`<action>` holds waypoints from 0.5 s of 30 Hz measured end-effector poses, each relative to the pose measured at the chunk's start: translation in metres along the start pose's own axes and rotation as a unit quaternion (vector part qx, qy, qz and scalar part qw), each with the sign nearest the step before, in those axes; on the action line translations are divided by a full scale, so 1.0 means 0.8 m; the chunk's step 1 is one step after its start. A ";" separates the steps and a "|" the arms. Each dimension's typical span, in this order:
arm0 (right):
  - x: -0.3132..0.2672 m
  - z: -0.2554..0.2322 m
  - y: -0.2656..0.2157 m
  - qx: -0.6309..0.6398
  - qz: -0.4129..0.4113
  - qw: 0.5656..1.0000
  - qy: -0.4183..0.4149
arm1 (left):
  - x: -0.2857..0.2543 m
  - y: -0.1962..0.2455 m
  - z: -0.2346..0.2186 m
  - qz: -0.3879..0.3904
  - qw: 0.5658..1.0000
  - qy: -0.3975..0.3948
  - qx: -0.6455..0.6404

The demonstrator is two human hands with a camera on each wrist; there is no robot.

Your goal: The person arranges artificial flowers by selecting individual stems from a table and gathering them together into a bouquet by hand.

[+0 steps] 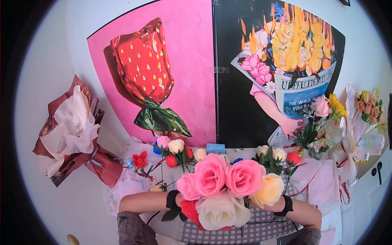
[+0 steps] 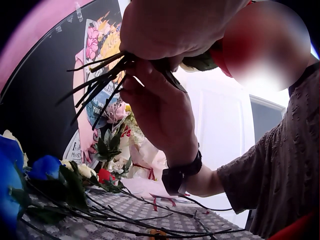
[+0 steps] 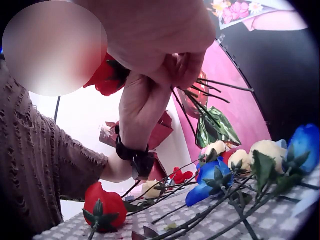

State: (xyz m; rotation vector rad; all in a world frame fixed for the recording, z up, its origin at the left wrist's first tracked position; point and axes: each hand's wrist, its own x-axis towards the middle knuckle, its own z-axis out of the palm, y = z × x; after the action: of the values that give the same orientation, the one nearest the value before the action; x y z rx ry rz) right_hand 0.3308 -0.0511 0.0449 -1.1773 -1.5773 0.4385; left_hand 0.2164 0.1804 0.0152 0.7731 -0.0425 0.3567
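Observation:
Both hands are up in front of the chest, gripping the dark stems (image 2: 95,80) of a bunch of artificial roses (image 1: 210,175). In the head view the blooms hide most of the hands: pink ones on top, a large white rose (image 1: 223,212) in front, a pale yellow rose (image 1: 267,190) on the right, red petals (image 1: 190,212) at lower left. My left hand (image 3: 145,102) and right hand (image 2: 162,110) meet around the stems, fingers curled. The stem ends stick out beyond the fingers, pointing away from the body. Each wrist wears a black band.
Loose artificial roses, including a red rose (image 3: 104,207) and a blue rose (image 3: 210,180), lie on the grey patterned tablecloth (image 1: 228,233). A wrapped bouquet (image 1: 73,134) hangs at left. Vased flowers (image 1: 316,134) and wrapping paper stand at right, before two large posters.

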 end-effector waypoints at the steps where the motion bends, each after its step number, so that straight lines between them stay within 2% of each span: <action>1: -0.002 -0.001 -0.001 0.049 0.025 0.998 -0.007 | 0.000 0.000 0.001 0.000 1.000 -0.003 0.003; 4: -0.005 -0.005 -0.003 0.194 0.099 0.976 -0.027 | 0.000 0.001 0.002 -0.001 1.000 -0.009 0.013; 5: 0.000 -0.009 -0.004 0.193 0.098 0.976 -0.028 | 0.001 0.002 0.002 0.001 1.000 -0.012 0.016; 6: 0.009 -0.016 -0.007 0.036 -0.017 0.999 0.009 | 0.001 0.002 0.003 0.001 1.000 -0.014 0.019; 7: 0.017 -0.022 -0.010 -0.123 -0.131 0.983 0.046 | 0.002 0.001 0.004 0.001 1.000 -0.016 0.022; 10: 0.029 -0.034 -0.042 -0.063 -0.167 0.984 0.020 | 0.005 -0.005 0.008 -0.005 0.999 -0.025 0.028; 15: 0.027 -0.035 -0.031 -0.102 -0.150 0.983 -0.006 | 0.003 -0.006 0.013 -0.008 0.998 -0.036 0.045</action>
State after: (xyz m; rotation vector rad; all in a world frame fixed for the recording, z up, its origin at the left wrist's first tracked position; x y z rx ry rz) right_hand 0.3454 -0.0519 0.0853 -1.0636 -1.8078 0.0877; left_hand 0.2215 0.1709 0.0194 0.8738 -0.0878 0.3168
